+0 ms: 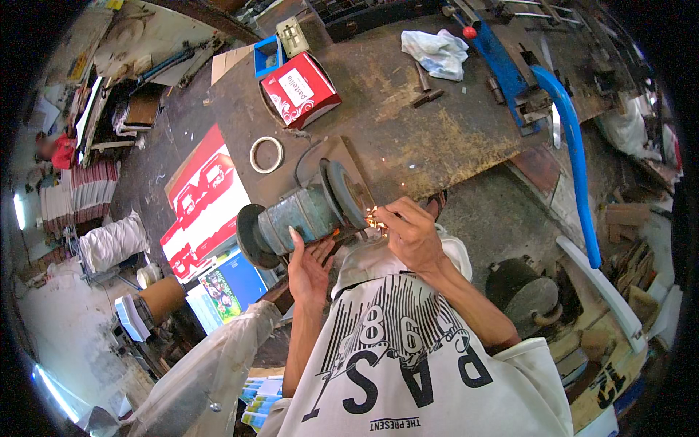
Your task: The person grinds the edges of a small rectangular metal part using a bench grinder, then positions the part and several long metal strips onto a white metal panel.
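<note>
At the far left, stacks of papers and books [91,191] sit by the bench edge, and a red-and-white carton [207,200] leans just left of the bench grinder [302,217]. Behind it on the rusty workbench [429,138] lie a ring of tape [266,154] and a red box [300,89]. The left hand [307,268] is spread open — palm and fingers laid flat against the underside of the grinder's blue-green motor body, pinching nothing. The grinder lies at the near edge of the bench, its grey wheel [342,193] facing right. The right hand [409,231] has its fingers pressed together on something small at the wheel, where sparks [373,216] fly — the piece itself is too small to tell. Farther right lie a white rag [438,52] and a blue curved pipe [575,146].
</note>
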